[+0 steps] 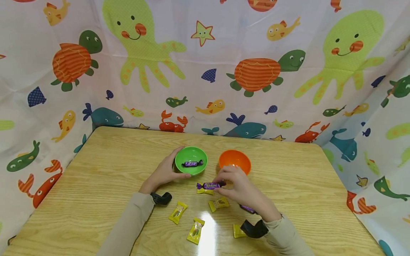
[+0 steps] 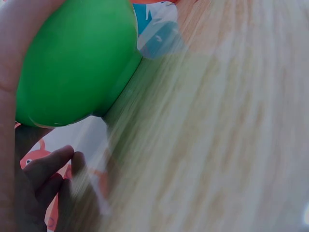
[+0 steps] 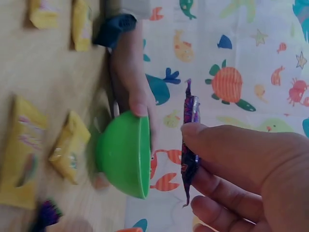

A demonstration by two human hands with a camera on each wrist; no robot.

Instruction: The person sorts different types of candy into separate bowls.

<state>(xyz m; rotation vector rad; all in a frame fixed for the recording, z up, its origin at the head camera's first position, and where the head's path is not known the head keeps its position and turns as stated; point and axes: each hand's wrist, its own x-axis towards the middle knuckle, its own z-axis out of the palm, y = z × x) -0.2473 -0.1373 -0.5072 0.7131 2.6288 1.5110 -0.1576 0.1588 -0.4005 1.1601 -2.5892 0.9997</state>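
My left hand (image 1: 164, 173) holds the side of a green bowl (image 1: 187, 153), thumb near and fingers at the far side; the bowl stands upright on the table. One purple-wrapped candy (image 1: 191, 164) lies inside it. To the right, my right hand (image 1: 236, 185) pinches another purple-wrapped candy (image 1: 211, 185) between thumb and fingers. In the right wrist view this candy (image 3: 190, 130) is held up in front of the bowl (image 3: 120, 154). The left wrist view shows the bowl's outer wall (image 2: 82, 63) close up.
An orange bowl (image 1: 235, 158) stands right of the green one, just beyond my right hand. Several yellow-wrapped candies (image 1: 177, 212) lie on the wooden table (image 1: 128, 153). A further purple candy (image 1: 248, 209) is partly hidden under my right forearm. A patterned curtain (image 1: 179, 21) hangs behind.
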